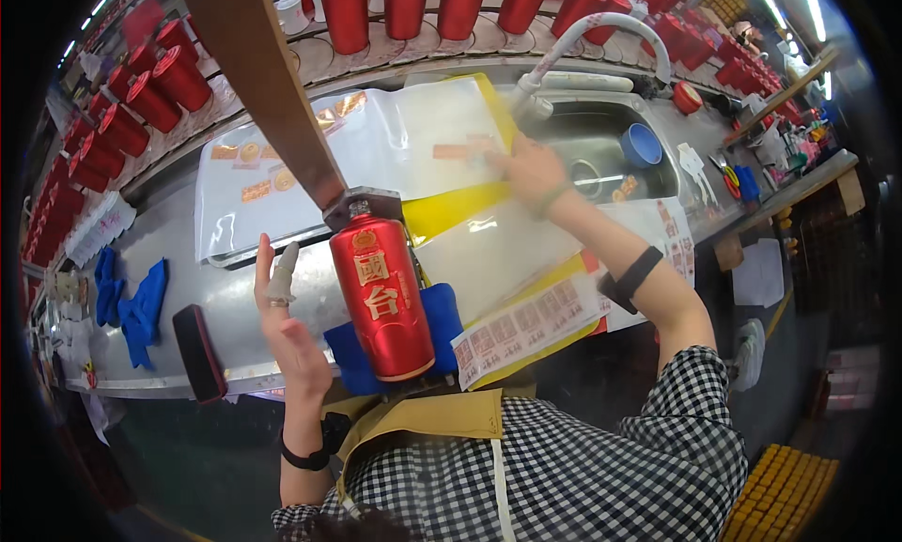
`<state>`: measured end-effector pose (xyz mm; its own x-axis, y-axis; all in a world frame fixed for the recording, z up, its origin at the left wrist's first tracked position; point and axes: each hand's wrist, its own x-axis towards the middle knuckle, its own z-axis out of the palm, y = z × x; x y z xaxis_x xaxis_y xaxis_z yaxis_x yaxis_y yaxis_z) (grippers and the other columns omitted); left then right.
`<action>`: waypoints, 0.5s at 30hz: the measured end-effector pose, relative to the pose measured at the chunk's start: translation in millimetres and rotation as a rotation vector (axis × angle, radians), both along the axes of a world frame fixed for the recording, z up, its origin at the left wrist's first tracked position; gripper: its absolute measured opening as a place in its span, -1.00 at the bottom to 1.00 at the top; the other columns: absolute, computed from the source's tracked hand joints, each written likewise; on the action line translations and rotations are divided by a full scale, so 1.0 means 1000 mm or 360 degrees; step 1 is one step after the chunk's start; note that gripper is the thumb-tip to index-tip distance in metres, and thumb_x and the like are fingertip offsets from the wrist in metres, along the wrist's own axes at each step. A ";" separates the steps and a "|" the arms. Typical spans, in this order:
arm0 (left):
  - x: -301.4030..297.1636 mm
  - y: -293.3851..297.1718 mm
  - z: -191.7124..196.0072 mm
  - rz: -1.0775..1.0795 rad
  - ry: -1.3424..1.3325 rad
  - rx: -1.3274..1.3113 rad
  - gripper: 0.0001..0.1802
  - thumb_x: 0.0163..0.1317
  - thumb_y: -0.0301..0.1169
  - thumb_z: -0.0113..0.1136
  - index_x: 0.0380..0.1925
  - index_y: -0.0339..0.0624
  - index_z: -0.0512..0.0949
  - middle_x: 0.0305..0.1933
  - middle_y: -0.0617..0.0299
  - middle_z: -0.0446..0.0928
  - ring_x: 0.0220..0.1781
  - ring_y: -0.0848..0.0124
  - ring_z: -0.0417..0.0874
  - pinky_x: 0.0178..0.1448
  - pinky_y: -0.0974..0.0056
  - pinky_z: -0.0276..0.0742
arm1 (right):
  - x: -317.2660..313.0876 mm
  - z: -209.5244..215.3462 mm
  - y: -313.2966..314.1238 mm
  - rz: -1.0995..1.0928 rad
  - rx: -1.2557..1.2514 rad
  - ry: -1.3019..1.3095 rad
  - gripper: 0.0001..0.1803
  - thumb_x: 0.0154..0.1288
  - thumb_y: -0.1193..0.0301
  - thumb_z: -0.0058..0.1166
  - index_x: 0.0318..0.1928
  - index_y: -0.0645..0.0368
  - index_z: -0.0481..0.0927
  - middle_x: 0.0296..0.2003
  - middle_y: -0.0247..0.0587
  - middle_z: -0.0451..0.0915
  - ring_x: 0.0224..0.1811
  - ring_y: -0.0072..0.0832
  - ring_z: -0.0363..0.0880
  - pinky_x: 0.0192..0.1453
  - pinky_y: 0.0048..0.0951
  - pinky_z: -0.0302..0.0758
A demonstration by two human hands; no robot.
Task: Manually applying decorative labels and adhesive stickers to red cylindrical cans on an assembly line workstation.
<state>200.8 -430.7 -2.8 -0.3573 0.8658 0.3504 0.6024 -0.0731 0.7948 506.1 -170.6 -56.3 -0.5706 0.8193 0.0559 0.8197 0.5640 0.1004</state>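
Observation:
A red bottle [376,302] with gold raised characters leans on a blue cloth [440,307] in front of me, its neck at a dark metal bracket [362,204]. Just left of the bottle, my left hand [296,345] is raised with its fingers apart and nothing in it; a pale finger cover sits on one finger. My right hand [534,174] reaches over the wet plastic-covered sheets, its fingertips at an orange decal strip [460,151]. Motion blurs those fingers, so their grip is unclear. More orange and gold decals [272,182] lie on the white sheet [221,227] to the left.
A wooden post [258,68] slants down to the bracket. Behind the sheets stands a white curved tap [554,58] by a sink [564,129] holding a blue bowl [642,145]. Red bottles [404,7] line a conveyor. A phone [198,349] and blue cloths [146,307] lie left.

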 end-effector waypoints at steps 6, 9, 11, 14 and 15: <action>0.001 0.006 -0.006 -0.0014 -0.0197 0.0081 0.12 0.41 0.51 -0.63 0.44 -0.24 0.39 0.64 -0.04 0.14 0.65 0.08 0.19 0.68 -0.05 0.04 | 0.018 0.013 0.025 -0.0457 -0.0462 0.0534 -0.68 0.33 0.24 0.25 0.06 0.00 0.72 0.03 -0.01 0.54 0.11 -0.06 0.60 0.18 -0.08 0.53; 0.006 0.012 -0.007 -0.0024 -0.0231 0.0131 0.13 0.43 0.48 -0.62 0.39 -0.33 0.42 0.62 -0.14 0.16 0.64 0.01 0.19 0.65 -0.06 0.08 | 0.019 0.001 0.040 -0.0890 -0.0319 0.0638 -0.50 0.21 0.04 0.41 -0.10 0.23 0.73 0.07 0.05 0.60 0.13 -0.05 0.63 0.22 -0.10 0.54; 0.008 0.016 -0.003 -0.0019 -0.0243 0.0181 0.12 0.43 0.49 -0.59 0.39 -0.33 0.42 0.62 -0.13 0.15 0.63 0.01 0.21 0.65 -0.05 0.08 | 0.028 -0.008 0.058 -0.1112 -0.0727 0.0569 -0.35 0.05 -0.07 0.50 -0.17 0.32 0.71 0.03 0.07 0.70 0.06 -0.13 0.71 0.19 -0.20 0.57; 0.002 0.011 -0.001 0.0000 -0.0224 0.0174 0.08 0.46 0.45 -0.62 0.43 -0.28 0.39 0.63 -0.05 0.15 0.65 0.12 0.19 0.69 -0.04 0.07 | 0.042 -0.015 0.074 -0.1082 -0.0894 0.0879 -0.42 0.03 -0.01 0.51 -0.16 0.26 0.73 -0.11 0.06 0.76 -0.07 -0.21 0.76 0.11 -0.28 0.60; 0.001 0.011 -0.002 0.0008 -0.0240 0.0174 0.07 0.47 0.44 -0.60 0.43 -0.30 0.38 0.63 -0.04 0.17 0.65 0.13 0.19 0.69 -0.04 0.07 | 0.049 -0.017 0.076 -0.1091 -0.0884 0.0880 -0.42 0.03 -0.01 0.51 -0.16 0.26 0.73 -0.11 0.06 0.76 -0.07 -0.21 0.76 0.11 -0.28 0.60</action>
<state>201.6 -419.7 -4.5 -0.4170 0.8236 0.3844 0.4778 -0.1611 0.8635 554.7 -94.4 -73.6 0.0171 0.9485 -0.3165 0.8342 -0.1880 -0.5184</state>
